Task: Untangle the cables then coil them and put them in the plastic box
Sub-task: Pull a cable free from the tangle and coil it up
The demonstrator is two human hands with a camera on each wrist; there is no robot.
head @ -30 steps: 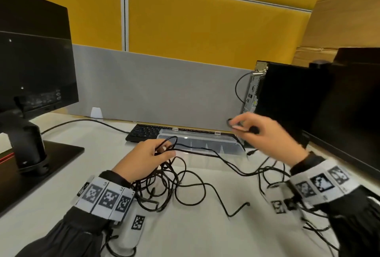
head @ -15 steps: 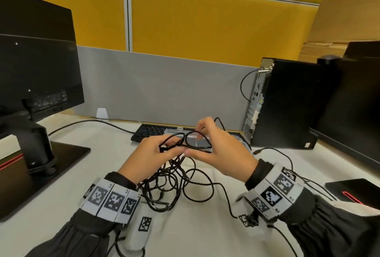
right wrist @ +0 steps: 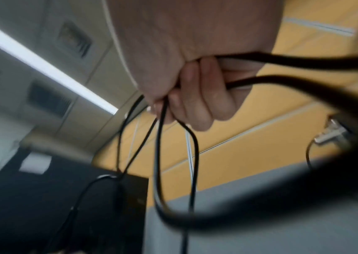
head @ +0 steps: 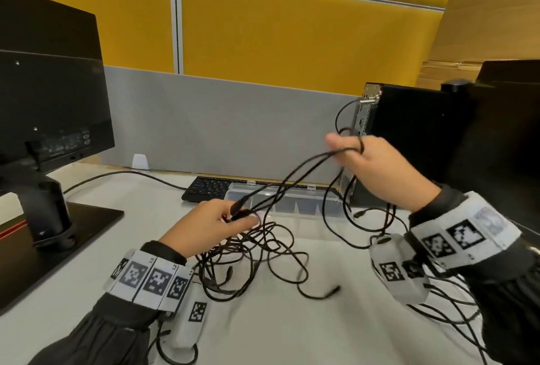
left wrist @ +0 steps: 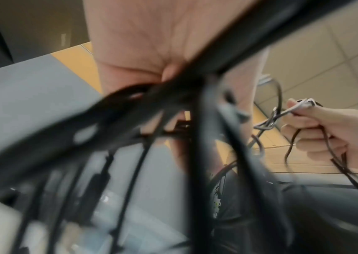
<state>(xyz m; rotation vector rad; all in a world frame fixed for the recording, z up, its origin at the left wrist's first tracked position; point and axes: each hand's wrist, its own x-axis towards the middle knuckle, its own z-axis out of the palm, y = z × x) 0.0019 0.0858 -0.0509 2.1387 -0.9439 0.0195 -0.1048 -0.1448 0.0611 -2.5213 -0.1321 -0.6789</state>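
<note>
Both hands grip cables point(head: 280, 189), left hand point(head: 210, 226), right hand point(head: 377, 169) (curled fingers point(right wrist: 197, 103) only wrist-visible)

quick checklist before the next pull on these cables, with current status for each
1. Left hand pinches the black cables near a plug: ok.
2. Right hand grips raised strands: ok.
3. Strands between the hands free of knots: cannot tell.
4. Pile on the desk untangled: not ok.
5. Plastic box lid open: cannot tell.
6. Raised strands clear of the computer tower cable: cannot tell.
</note>
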